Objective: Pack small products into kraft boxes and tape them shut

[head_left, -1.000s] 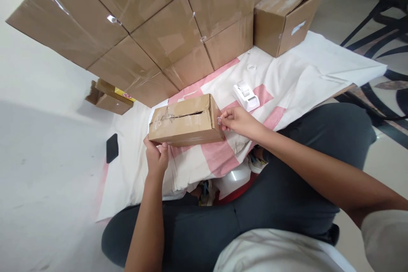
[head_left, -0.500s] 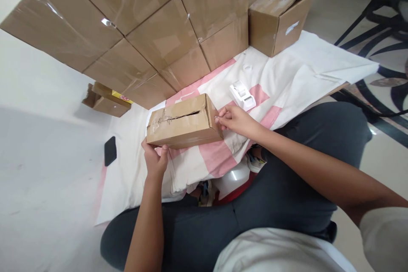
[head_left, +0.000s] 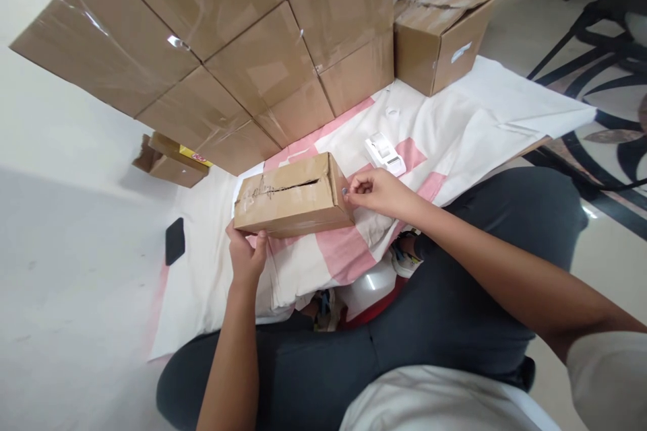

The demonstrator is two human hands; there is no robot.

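Note:
A small cardboard box (head_left: 290,205) lies lengthwise on the cloth-covered table, its top split along a ragged, partly taped slit. My left hand (head_left: 245,249) grips its near left corner, thumb against the front side and the other fingers partly hidden beneath or behind it. At the box's right end, my right hand (head_left: 371,192) is pinched, thumb and forefinger together. By those fingertips, against the end face, shows a tiny shiny clear piece (head_left: 345,192) that looks like tape. Just beyond my right hand sits a white tape dispenser (head_left: 385,153).
Stacked cardboard boxes (head_left: 253,60) form a wall behind. Another carton (head_left: 439,40) stands at the back right, and an open box (head_left: 172,165) with a yellow packet at the left. A black phone-like object (head_left: 175,241) lies near the left edge of the pink-and-white cloth (head_left: 348,252).
My right hand has shifted slightly at the box's end, and the shiny clear piece now shows against the end face. My left hand keeps its grip. The view has tilted slightly.

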